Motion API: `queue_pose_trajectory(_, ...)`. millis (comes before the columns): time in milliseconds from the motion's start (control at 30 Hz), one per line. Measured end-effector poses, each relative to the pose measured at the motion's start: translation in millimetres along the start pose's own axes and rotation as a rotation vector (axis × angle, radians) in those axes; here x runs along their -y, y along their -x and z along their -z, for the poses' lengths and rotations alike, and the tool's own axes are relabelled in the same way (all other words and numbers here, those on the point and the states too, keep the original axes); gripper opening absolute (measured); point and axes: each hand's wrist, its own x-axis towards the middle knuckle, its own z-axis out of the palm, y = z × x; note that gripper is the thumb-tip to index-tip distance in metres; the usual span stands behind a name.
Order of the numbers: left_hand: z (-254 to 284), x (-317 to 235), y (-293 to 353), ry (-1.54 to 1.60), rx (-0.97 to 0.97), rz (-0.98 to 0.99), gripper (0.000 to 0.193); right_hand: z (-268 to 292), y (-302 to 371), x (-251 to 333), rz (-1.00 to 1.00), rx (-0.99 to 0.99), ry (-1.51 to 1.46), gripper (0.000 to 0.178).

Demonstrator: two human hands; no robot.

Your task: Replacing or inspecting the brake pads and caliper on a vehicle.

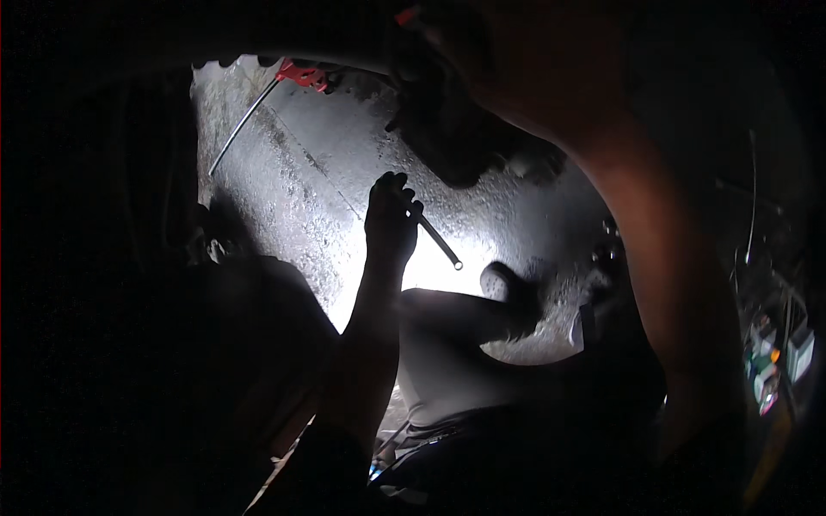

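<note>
My left hand (392, 211), a dark silhouette in the middle of the view, is closed around a slim dark rod (443, 244). The rod slants down to the right and ends in a small bright ring-like tip; its other end is hidden in the fist. From the lower right my right arm reaches up and across to the top, where my right hand (469, 52) is mostly lost in shadow. It is near a bulky dark part (443, 142) that hangs over the floor. Darkness hides its fingers and anything they may hold.
Strong light falls on a rough grey floor (292, 163). A red metal tool or stand (303, 76) with a long thin metal bar (245, 125) is at the far left. Below my left hand are a bent leg (456, 322) and a shoe (499, 282). A dark curved edge (344, 62) spans the top.
</note>
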Motion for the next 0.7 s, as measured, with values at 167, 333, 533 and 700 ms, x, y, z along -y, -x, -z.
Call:
queue_pose_trajectory(167,-7.4,33.9,-66.5,-0.210,-0.072,-0.061,0.022,-2.6,0.8,-1.5,0.120,0.016,0.057,0.036)
queue_pose_trajectory(333,-13.3,49.4,-102.7,-0.269,0.040,-0.283,0.026,-13.8,-2.4,-34.2,0.352,-0.036,0.287,0.035)
queue_pose_trajectory(533,-24.9,59.2,-107.3,-0.418,0.227,-0.364,0.030,-17.0,-5.1,-66.7,0.211,0.025,0.369,0.034)
queue_pose_trajectory(700,-32.8,47.6,-110.7,0.164,0.189,-0.170,0.031,3.8,-25.9,-137.1,0.740,0.101,0.873,0.045)
